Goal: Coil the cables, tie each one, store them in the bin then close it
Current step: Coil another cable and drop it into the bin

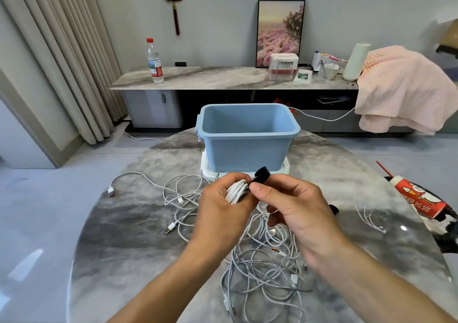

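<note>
My left hand [220, 206] grips a coiled white cable [236, 190] above the round marble table [128, 236]. My right hand [287, 206] pinches a black tie strap [262, 174] between thumb and forefinger, right beside the coil. Just behind my hands stands the open, empty blue bin [247, 136], resting on its white lid [285, 170]. Several loose white cables [262, 268] lie tangled on the table below my hands, and more loose cable [183, 193] lies to the left. Another black strap [334, 208] peeks out behind my right hand.
A red and white package [421, 198] lies at the table's right edge. Thin white earphone wires [369, 217] lie near it. A long sideboard [223, 77] behind the table holds a water bottle [155, 62], boxes and a pink blanket [401, 87].
</note>
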### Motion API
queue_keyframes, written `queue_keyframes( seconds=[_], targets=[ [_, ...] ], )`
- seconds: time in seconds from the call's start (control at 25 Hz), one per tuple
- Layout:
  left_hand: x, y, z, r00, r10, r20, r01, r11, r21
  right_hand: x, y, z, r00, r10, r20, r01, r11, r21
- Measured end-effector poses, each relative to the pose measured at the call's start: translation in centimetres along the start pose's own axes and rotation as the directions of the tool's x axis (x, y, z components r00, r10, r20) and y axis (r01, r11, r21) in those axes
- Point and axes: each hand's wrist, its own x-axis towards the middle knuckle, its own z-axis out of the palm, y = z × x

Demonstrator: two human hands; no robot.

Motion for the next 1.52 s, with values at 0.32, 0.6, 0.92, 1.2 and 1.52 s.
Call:
queue_keyframes(
  seconds=[0.32, 0.6, 0.92, 1.2, 1.52],
  targets=[
    [-0.2, 1.5, -0.6, 0.899, -0.358, 0.252, 0.433, 0.808, -0.400, 0.3, -2.3, -0.9, 0.984, -0.176, 0.001, 0.171, 0.957, 0.235],
    [0.0, 0.9, -0.4, 0.860, -0.424, 0.285, 0.510, 0.678, -0.530, -0.4, -2.1, -0.5, 0.930, -0.177, 0.321, 0.194, 0.981, -0.021],
    [-0.6, 1.8, -0.2, 0.881, -0.419, 0.219, 0.472, 0.754, -0.457, 0.2, -0.2, -0.6, 0.766, -0.575, 0.288, 0.637, 0.620, -0.458],
    [-0.9, 1.6, 0.1, 0.886, -0.419, 0.199, 0.461, 0.746, -0.481, -0.6, 1.9, 0.6, 0.576, -0.789, 0.213, 0.676, 0.314, -0.667],
    [-0.9, 1.9, 0.0, 0.924, -0.324, 0.203, 0.381, 0.820, -0.426, -0.6, 2.6, 0.9, 0.613, -0.783, 0.106, 0.650, 0.423, -0.632]
  ],
)
